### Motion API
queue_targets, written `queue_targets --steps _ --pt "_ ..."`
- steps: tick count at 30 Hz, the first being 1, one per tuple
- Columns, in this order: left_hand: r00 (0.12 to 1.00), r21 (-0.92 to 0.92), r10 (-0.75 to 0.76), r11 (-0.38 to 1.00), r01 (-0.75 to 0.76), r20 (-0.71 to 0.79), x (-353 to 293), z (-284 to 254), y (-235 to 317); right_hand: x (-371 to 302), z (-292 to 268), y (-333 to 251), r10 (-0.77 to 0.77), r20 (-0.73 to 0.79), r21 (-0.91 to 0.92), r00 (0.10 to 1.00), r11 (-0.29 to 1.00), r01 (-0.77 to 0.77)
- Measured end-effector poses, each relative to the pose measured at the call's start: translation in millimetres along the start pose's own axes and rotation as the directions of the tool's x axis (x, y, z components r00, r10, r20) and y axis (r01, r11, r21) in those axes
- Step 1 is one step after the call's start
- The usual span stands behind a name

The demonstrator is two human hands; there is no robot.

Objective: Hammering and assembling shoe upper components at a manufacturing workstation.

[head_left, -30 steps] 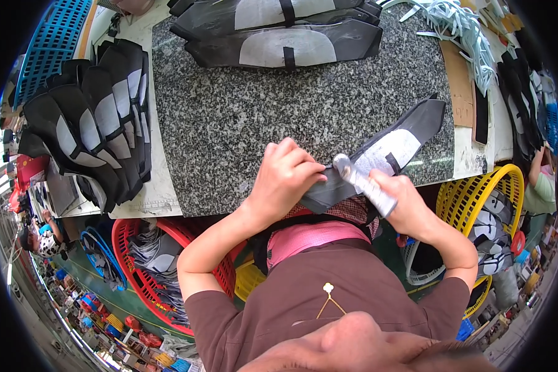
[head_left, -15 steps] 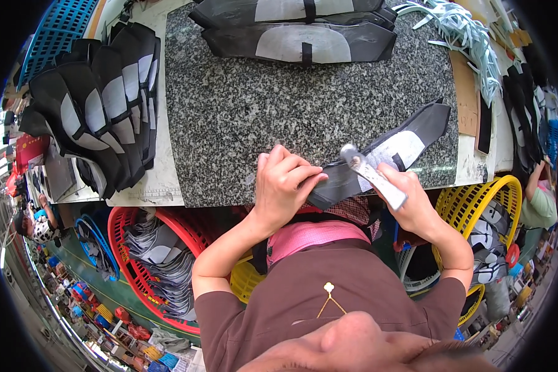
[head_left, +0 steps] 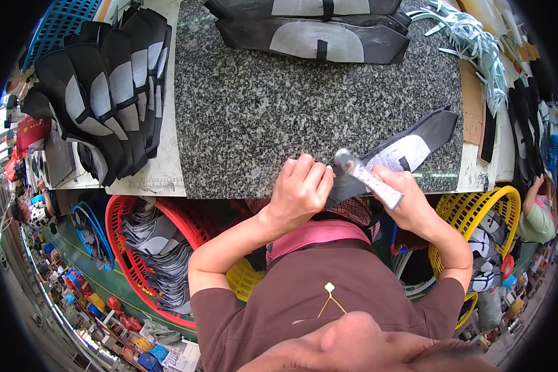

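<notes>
A hammer (head_left: 371,181) with a shiny metal head and pale handle is gripped in my right hand (head_left: 409,197). Its head is over the near left end of a black shoe-upper piece (head_left: 410,150) with a pale grey patch, which slants across the front right of the speckled stone slab (head_left: 260,105). My left hand (head_left: 302,189) is closed at that end, its fingertips pinching the edge; the hand partly hides what lies under it. Similar pieces (head_left: 319,40) are stacked at the slab's far side.
More black pieces (head_left: 115,80) fan out on the left. Light blue strips (head_left: 477,46) and cardboard (head_left: 472,111) lie at right. Below the table edge stand a red basket (head_left: 113,239) and a yellow basket (head_left: 447,226), both holding pieces. Other people (head_left: 536,217) are at both sides.
My left hand has shifted slightly right and down, and its fingers have curled more over the piece's end. The hammer stays close above the piece. The whole view has shifted a little.
</notes>
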State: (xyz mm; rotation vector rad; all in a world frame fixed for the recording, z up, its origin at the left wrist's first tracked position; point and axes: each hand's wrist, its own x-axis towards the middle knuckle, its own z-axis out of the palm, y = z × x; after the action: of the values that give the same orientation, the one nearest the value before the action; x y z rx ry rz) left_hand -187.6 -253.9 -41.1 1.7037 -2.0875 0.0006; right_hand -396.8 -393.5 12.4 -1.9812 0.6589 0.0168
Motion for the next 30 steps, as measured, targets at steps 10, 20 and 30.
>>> queue_targets --steps 10,20,30 --pt "0.992 0.047 0.081 0.996 -0.077 -0.092 -4 6 -3 4 -2 -8 -0.008 -0.006 -0.005 1.0 1.0 0.008" --pt "0.978 -0.031 -0.083 0.996 0.079 -0.189 -11 10 6 7 1 -3 0.0 -0.016 -0.12 1.0 0.993 -0.002" --pt "0.958 -0.045 -0.285 0.958 0.283 -0.037 36 18 39 -27 1 56 0.009 -0.293 0.281 0.956 0.956 0.078"
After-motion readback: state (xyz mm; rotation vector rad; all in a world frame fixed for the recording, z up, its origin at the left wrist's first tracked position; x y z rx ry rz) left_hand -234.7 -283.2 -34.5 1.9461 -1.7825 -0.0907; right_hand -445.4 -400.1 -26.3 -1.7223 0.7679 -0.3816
